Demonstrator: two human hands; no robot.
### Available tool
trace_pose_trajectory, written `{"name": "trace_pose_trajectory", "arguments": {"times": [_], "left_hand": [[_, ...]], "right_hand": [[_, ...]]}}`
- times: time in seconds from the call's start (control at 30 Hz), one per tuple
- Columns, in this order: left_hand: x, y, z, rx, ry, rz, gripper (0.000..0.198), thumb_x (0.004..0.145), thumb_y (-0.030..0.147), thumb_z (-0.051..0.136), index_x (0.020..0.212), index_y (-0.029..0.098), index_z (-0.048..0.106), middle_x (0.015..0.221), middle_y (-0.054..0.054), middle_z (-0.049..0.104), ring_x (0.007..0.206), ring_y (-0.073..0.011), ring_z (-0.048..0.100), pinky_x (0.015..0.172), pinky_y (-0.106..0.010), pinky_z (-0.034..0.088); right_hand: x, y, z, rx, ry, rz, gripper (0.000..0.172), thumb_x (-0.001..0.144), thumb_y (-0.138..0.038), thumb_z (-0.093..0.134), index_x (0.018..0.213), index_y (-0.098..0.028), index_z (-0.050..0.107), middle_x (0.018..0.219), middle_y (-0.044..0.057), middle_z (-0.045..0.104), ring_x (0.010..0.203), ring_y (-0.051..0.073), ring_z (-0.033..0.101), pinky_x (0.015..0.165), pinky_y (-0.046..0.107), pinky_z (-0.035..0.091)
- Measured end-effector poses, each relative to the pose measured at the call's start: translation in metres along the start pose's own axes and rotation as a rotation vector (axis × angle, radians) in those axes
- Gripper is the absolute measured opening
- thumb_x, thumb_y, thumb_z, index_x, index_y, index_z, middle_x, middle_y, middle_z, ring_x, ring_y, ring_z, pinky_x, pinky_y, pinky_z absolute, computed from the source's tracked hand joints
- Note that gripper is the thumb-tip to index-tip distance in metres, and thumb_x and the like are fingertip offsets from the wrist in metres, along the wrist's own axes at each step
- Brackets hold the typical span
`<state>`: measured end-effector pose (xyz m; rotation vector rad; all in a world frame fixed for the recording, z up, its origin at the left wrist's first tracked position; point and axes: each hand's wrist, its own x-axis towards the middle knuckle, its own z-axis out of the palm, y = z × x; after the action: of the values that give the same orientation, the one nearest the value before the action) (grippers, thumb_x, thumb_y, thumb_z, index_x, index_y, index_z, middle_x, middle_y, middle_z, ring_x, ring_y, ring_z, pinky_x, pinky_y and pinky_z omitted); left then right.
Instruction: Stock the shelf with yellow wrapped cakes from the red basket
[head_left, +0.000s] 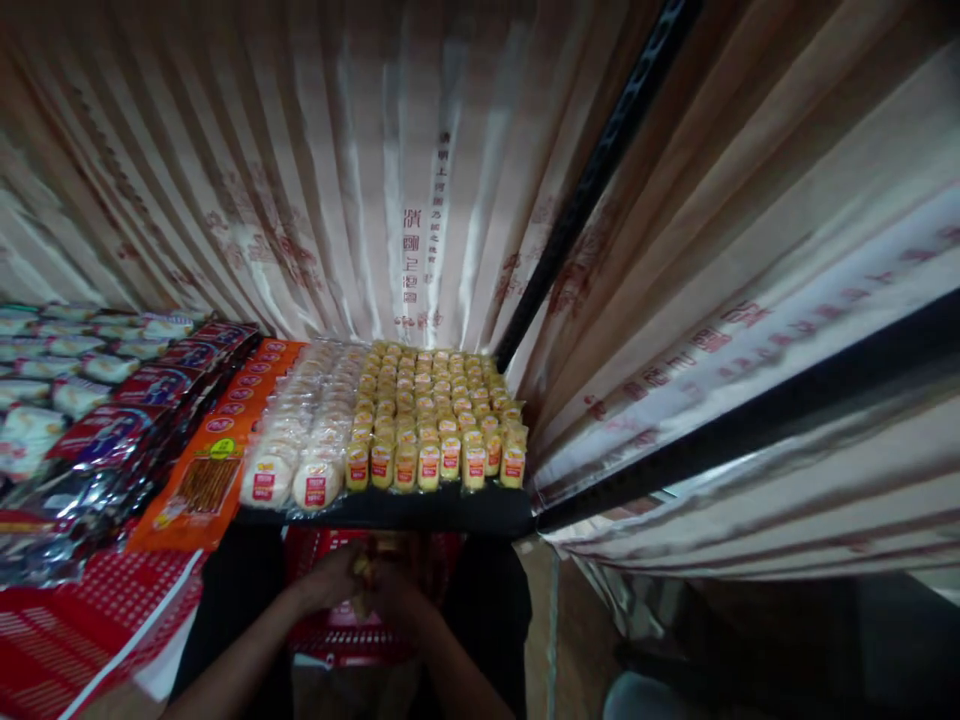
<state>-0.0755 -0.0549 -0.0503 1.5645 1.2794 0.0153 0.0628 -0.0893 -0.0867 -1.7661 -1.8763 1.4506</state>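
Note:
Low in the middle of the view, my left hand (336,578) and my right hand (399,588) meet over a red plastic basket (352,640) between my knees. Both are closed around small yellow snack packets (364,572), dim and blurred; how many they hold I cannot tell. Just beyond the hands, rows of yellow wrapped snack cakes (427,420) with red labels stand on a black-edged table (450,508). Beside them on the left lie stacks of round white crackers (274,475) in clear wrappers.
Orange snack bags (199,485), dark red packets (112,430) and white-green packets (82,395) fill the table's left side. A second red basket (112,610) sits lower left. Pleated printed curtains (360,180) and a black pole (585,190) enclose the back and right.

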Motion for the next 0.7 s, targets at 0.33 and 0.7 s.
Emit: {"name": "trace_pose_trajectory", "arguments": {"times": [0.33,0.7], "left_hand": [[-0.02,0.039,0.007,0.049,0.068,0.159,0.044,0.064,0.011,0.049,0.107,0.014,0.056,0.105,-0.007,0.065,0.096,-0.0191,0.059,0.082,-0.025,0.044],[-0.016,0.1,0.016,0.071,0.202,0.33,0.057,0.071,0.021,0.054,0.126,0.013,0.044,0.123,-0.012,0.056,0.11,-0.0215,0.053,0.097,-0.031,0.037]], "right_hand": [[-0.046,-0.017,-0.041,-0.113,0.058,-0.035,0.029,0.068,-0.015,0.055,0.096,-0.016,0.062,0.095,0.009,0.069,0.084,0.02,0.063,0.07,0.025,0.044],[-0.092,-0.025,-0.088,-0.253,0.455,-0.123,0.037,0.079,-0.022,0.046,0.113,-0.012,0.056,0.104,0.013,0.063,0.1,0.022,0.057,0.089,0.029,0.041]]}}
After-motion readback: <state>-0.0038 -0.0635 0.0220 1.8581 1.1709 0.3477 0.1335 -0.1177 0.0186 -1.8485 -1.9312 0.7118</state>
